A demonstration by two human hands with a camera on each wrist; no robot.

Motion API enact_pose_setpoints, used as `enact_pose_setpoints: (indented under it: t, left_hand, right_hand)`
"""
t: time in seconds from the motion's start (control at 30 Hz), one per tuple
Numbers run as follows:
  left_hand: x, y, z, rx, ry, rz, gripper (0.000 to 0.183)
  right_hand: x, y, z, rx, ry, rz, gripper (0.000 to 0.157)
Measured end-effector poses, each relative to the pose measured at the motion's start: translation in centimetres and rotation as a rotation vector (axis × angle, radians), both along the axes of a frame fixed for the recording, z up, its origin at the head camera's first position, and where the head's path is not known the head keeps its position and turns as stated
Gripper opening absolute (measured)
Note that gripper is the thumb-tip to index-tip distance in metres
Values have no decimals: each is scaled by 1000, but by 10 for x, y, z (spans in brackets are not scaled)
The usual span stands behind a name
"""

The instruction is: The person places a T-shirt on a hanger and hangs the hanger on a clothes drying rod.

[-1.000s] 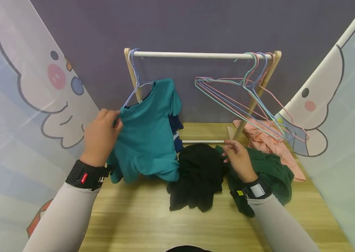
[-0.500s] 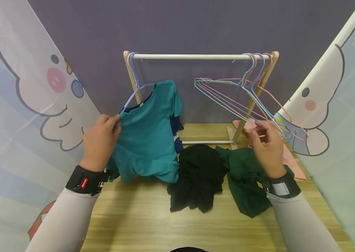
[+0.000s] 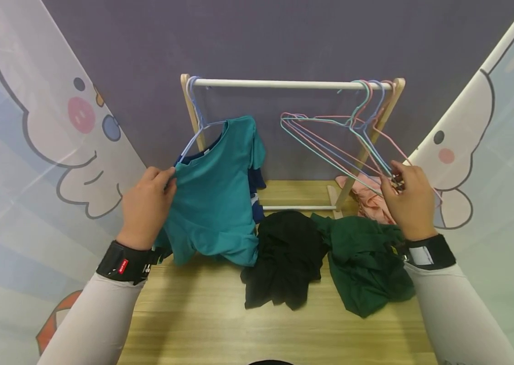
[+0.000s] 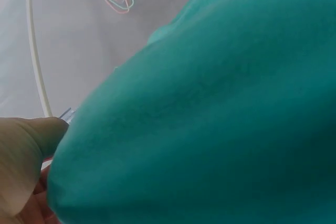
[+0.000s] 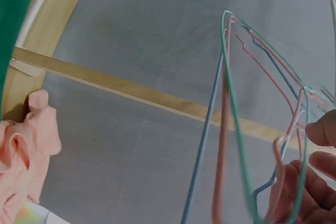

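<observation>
A teal T-shirt (image 3: 211, 208) hangs from a light-blue hanger (image 3: 189, 144) at the left end of the rack. My left hand (image 3: 147, 205) pinches its neckline by the left shoulder; in the left wrist view the teal cloth fills most of the picture. On the rack's right end hang several bare wire hangers in pink, blue and mint green. My right hand (image 3: 409, 203) is at their lower right corners, fingers curled about the wires. In the right wrist view the mint-green hanger (image 5: 232, 100) runs between thumb and fingers.
The rack's white rod (image 3: 280, 83) spans two wooden legs. A black garment (image 3: 284, 253) and a dark green garment (image 3: 366, 263) lie crumpled on the wooden table (image 3: 284, 334). Behind them lies a peach garment (image 3: 371, 200). Printed panels flank both sides.
My right hand has moved right and up from above the dark green garment to the hangers' corners. My left hand keeps its pinch on the teal T-shirt, nearly still.
</observation>
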State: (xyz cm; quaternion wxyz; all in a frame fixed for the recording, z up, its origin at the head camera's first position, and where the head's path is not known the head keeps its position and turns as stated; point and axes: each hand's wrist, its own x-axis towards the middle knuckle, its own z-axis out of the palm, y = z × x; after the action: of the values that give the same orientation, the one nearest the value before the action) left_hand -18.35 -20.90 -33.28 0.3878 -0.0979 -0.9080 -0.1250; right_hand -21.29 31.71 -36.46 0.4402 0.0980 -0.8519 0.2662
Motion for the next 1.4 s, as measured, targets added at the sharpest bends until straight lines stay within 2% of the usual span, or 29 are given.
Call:
enact_pose_setpoints:
  t: [0.2, 0.43, 0.63, 0.87, 1.1, 1.4]
  left_hand:
    - [0, 0, -2, -6, 8, -2, 28]
    - [-1, -1, -2, -7, 3, -6, 28]
    - [-2, 0, -2, 4, -11, -7, 29]
    - [-2, 1, -2, 6, -17, -8, 29]
    - [-2, 1, -2, 4, -25, -10, 29]
    - [-2, 1, -1, -5, -38, -12, 30]
  right_hand:
    - [-4, 4, -2, 7, -43, 18, 32]
    - [-3, 4, -5, 17, -54, 11, 16]
    - [-2, 3, -4, 1, -50, 33, 13]
    - [-1, 0, 8, -18, -113, 70, 16]
    - [3, -2, 21, -107, -207, 105, 18]
    - [1, -4, 33, -184, -279, 120, 19]
